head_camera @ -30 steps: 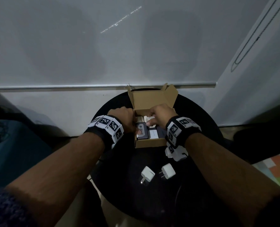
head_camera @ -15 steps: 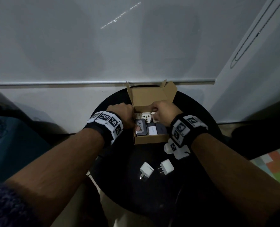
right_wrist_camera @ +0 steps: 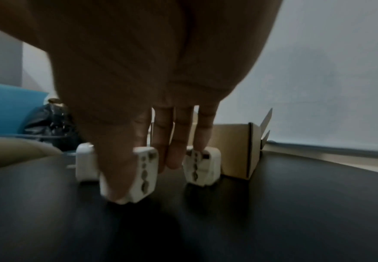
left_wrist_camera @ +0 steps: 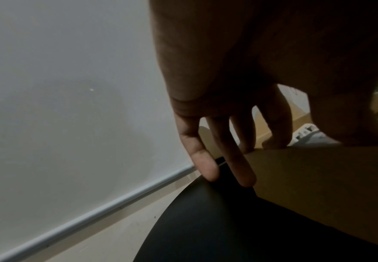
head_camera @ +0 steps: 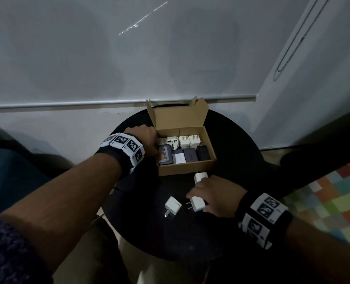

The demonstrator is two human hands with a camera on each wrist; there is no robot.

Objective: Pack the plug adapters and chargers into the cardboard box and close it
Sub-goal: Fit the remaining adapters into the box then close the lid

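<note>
Here we find the open brown cardboard box (head_camera: 185,168) at the centre of the head view, on the round black table (head_camera: 241,144), its lid flap upright at the far side. Inside, a far row of white plug adapters (head_camera: 183,142) stands behind a near row of dark flat chargers (head_camera: 190,155).

We see the left hand (head_camera: 147,143) at the box's left wall. The left wrist view adds what the head view hides: the thumb rests inside the box on a pale adapter, two fingers (left_wrist_camera: 275,124) curl over the wall's rim, and two more lie down its outer face to the table. So it grips the box wall.

In the lower centre of the head view, the right hand (head_camera: 215,196) lies over two white cube adapters: the near one (head_camera: 197,203) with prongs pointing left, the far one (head_camera: 200,176) just before the box front. The right wrist view shows the thumb (right_wrist_camera: 114,170) pressed on the near adapter (right_wrist_camera: 138,174) and a fingertip on the far adapter (right_wrist_camera: 202,165); we cannot tell whether either is gripped. A third white adapter (head_camera: 172,206) lies free just left of them.

One second ago the right hand was inside the box; it has since come down to the table, uncovering the box's contents. The left hand stays at the box wall.
</note>
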